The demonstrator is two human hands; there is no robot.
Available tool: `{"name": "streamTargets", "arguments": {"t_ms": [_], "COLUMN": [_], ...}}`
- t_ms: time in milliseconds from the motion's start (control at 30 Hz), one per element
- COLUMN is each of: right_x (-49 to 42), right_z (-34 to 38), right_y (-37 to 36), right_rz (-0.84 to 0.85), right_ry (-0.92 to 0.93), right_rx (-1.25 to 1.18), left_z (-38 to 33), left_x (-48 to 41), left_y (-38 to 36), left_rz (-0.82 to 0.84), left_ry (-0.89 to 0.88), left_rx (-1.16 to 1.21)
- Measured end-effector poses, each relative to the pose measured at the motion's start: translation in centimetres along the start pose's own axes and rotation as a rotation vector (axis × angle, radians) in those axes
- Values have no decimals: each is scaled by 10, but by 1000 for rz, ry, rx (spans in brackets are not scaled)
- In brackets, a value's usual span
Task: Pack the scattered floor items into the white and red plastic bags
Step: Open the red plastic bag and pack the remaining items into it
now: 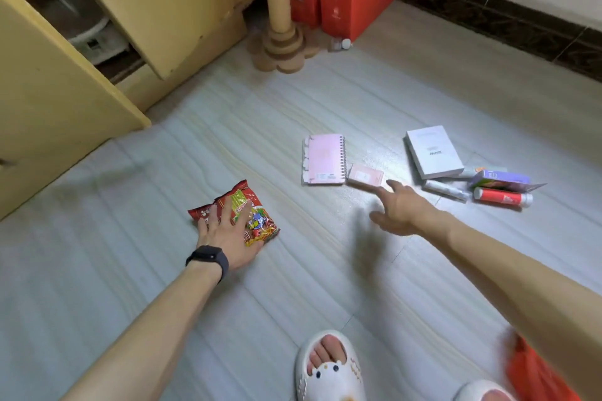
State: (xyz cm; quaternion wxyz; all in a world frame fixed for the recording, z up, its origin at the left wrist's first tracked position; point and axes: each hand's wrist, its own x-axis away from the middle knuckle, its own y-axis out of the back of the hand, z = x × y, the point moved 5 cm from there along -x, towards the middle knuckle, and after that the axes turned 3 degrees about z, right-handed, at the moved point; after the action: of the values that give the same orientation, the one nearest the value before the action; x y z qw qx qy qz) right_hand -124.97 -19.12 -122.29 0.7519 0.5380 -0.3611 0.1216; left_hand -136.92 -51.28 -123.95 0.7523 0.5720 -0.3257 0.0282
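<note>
Slippers (329, 371) stood nearest; left fingers (224, 210) pressed flat on a snack packet (264, 225), right fingers (397, 187) spread wide, nothing seemingly packed yet.

two bare forearms are shown. a black fitness band (208, 259) with a dark rectangular face is worn on the wrist behind the left hand (228, 231). white open-toed slippers are worn: the nearer slipper (329, 374) is marked with two dark dot eyes and small orange flecks, and the other slipper (482, 393) is cut off by the frame edge. orange cloth (534, 374) is seen at the lower right.
</note>
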Motion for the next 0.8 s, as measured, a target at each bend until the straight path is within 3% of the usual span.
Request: {"name": "streamTargets", "arguments": {"t_ms": [133,267,400,467,600,700,800], "right_x": [-52,-79,-59,-38,13,40,59], "right_z": [11,11,11,12,9,12,8], "right_y": [6,-26,-54,-77,-122,-131,-113], "right_rz": [-191,-198,-513,-586,-511,-361,-194], "right_ry": [-6,-10,3,9,-53,-82,-99], "right_rx": [-33,40,8,11,-29,-45,-220], "left_z": [20,23,14,5,-14,-29,-42], "left_x": [-44,-62,-54,-40,-11,9,30], "left_y": [-11,-27,-39,-46,-58,-66,-64], "left_rz": [69,72,36,46,65,62,146], "left_ry": [76,96,118,101,3,66,128], "left_rx": [-62,-4,55,59,-58,-97,-27]}}
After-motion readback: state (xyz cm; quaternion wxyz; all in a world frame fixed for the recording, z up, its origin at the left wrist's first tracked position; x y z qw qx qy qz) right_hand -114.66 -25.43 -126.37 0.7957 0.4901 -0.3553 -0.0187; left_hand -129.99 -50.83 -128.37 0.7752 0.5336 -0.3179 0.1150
